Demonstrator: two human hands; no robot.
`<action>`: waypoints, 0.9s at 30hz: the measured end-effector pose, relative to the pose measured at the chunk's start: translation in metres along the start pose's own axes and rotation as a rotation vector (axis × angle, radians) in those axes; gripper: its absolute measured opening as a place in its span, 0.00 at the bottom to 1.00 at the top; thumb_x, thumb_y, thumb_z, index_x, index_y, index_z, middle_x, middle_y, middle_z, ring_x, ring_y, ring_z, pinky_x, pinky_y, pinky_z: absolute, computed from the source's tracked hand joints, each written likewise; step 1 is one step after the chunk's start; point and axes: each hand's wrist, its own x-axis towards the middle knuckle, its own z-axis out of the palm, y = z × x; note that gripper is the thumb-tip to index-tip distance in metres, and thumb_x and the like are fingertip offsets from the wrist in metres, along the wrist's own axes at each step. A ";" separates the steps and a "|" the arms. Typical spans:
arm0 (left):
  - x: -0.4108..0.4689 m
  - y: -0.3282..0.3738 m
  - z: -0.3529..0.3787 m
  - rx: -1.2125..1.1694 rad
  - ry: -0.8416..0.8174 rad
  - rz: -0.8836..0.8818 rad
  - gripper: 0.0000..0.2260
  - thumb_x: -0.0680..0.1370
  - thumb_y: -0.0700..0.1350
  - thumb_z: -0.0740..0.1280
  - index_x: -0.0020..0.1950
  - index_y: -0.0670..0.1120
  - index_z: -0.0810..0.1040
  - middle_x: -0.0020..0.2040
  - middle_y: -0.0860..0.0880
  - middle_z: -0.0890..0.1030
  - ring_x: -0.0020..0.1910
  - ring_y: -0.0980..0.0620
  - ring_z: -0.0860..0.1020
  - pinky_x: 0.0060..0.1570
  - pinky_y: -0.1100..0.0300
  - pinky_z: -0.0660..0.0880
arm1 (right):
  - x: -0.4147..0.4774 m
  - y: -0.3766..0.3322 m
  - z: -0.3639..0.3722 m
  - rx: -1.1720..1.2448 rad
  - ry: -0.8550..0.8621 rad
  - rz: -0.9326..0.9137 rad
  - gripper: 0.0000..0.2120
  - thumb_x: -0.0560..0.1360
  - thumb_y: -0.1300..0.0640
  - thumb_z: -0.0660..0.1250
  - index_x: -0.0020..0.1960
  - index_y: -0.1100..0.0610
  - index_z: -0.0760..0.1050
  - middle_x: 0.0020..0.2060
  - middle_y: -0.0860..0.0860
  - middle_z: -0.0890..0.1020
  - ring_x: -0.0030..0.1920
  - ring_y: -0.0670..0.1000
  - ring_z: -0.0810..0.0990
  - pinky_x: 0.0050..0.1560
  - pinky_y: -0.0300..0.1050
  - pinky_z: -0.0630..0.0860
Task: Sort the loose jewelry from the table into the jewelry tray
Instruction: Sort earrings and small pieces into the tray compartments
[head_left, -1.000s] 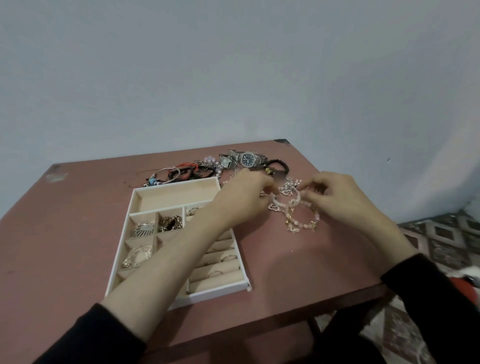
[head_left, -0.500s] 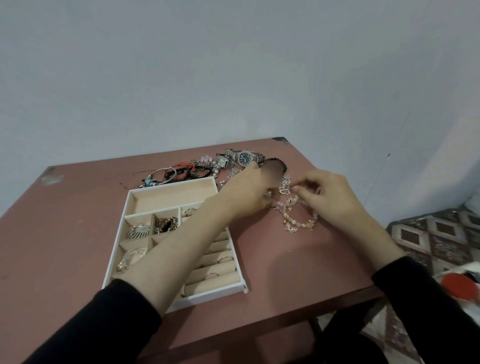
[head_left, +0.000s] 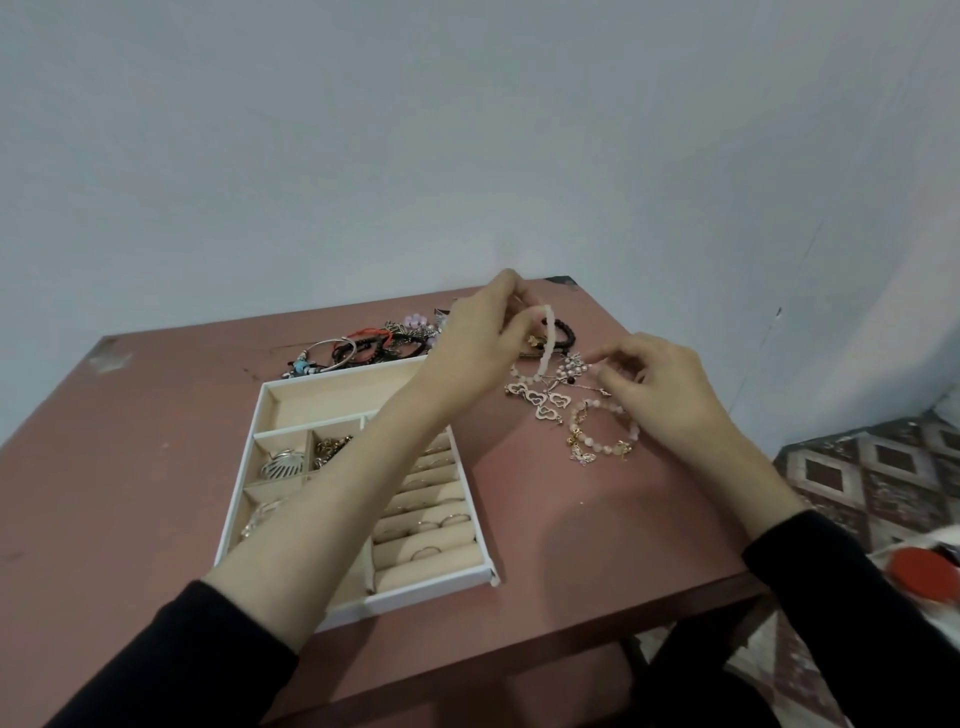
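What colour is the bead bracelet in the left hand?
A pale pink beaded bracelet; head view.

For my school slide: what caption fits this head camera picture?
The left hand holds a pale bead bracelet while the right hand pinches tangled jewelry beside the tray.

A pale bead bracelet (head_left: 546, 343) hangs lifted right of the white tray (head_left: 415, 595), above tangled charm jewelry (head_left: 545, 401).

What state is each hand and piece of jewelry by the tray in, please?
left hand, pinching the pale bead bracelet
pale bead bracelet, held upright at the tangled pile
right hand, fingertips in that pile; grip unclear
heart-link bracelet, lying flat
charm bracelet, lying flat
jewelry tray, lidless, partly filled
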 end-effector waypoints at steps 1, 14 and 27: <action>-0.001 0.001 -0.004 -0.010 0.009 0.003 0.03 0.79 0.42 0.62 0.48 0.43 0.73 0.40 0.50 0.80 0.31 0.63 0.76 0.32 0.73 0.69 | 0.001 -0.001 0.001 -0.006 -0.025 -0.003 0.06 0.73 0.60 0.67 0.46 0.52 0.81 0.36 0.48 0.78 0.36 0.50 0.77 0.39 0.43 0.75; -0.022 -0.001 -0.039 -0.046 0.050 -0.015 0.02 0.78 0.43 0.63 0.46 0.47 0.73 0.39 0.48 0.82 0.32 0.58 0.76 0.33 0.68 0.72 | 0.023 -0.027 0.029 -0.422 -0.323 -0.177 0.04 0.70 0.51 0.71 0.42 0.50 0.82 0.31 0.42 0.69 0.44 0.50 0.70 0.43 0.48 0.72; -0.052 -0.008 -0.081 -0.018 0.073 -0.063 0.02 0.77 0.42 0.64 0.46 0.44 0.75 0.39 0.46 0.83 0.36 0.45 0.80 0.42 0.50 0.78 | 0.012 -0.056 0.033 -0.023 -0.162 -0.083 0.01 0.71 0.57 0.70 0.40 0.53 0.80 0.35 0.48 0.81 0.36 0.45 0.76 0.34 0.32 0.69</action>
